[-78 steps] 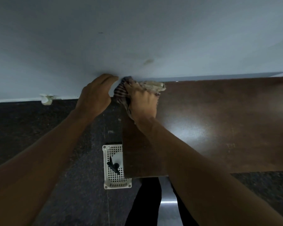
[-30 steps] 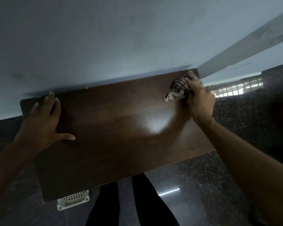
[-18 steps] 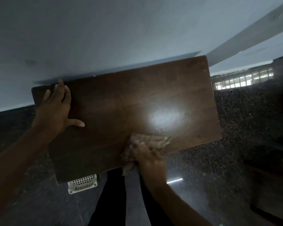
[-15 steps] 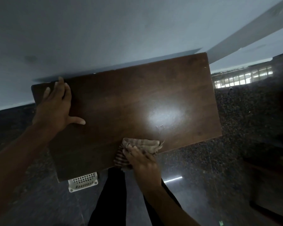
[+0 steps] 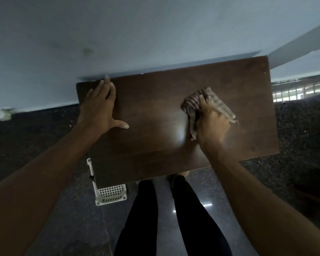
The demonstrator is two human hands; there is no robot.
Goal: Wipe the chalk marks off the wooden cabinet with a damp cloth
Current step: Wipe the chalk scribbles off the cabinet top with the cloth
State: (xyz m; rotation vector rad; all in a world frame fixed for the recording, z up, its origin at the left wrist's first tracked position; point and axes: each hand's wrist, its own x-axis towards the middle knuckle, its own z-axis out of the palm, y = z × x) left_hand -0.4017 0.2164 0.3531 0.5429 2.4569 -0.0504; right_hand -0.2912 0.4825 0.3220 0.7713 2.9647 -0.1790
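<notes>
1. Left hand [image 5: 100,111] lies flat, fingers straight, on the wooden cabinet [image 5: 155,108]'s left end; its top runs lengthwise left to right.
2. White basket [image 5: 110,195], half hidden beneath the near edge.
3. Right hand [image 5: 212,124] grips the bunched striped cloth [image 5: 192,102] right of centre; chalk marks indiscernible.

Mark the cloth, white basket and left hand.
cloth [image 5: 192,103], head view, dark striped folds.
white basket [image 5: 111,194], head view, perforated wall.
left hand [image 5: 98,111], head view, back of hand.
</notes>
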